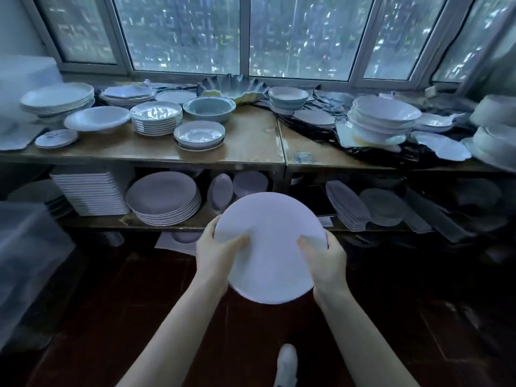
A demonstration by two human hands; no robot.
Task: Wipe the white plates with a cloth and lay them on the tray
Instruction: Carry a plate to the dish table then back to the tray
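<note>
Now both hands are holding a white plate [269, 247] out over the dark floor [111, 303], before the crowded shelves [251, 157]. The left hand [216, 255] is pinching its left rim, thumb on top; the right hand [325, 258] is pinching the opposite edge likewise.

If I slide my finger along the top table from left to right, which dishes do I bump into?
small plate → wide white bowl → plate stack → blue bowl → small bowl stack → tall bowl stack → wavy plate
</note>
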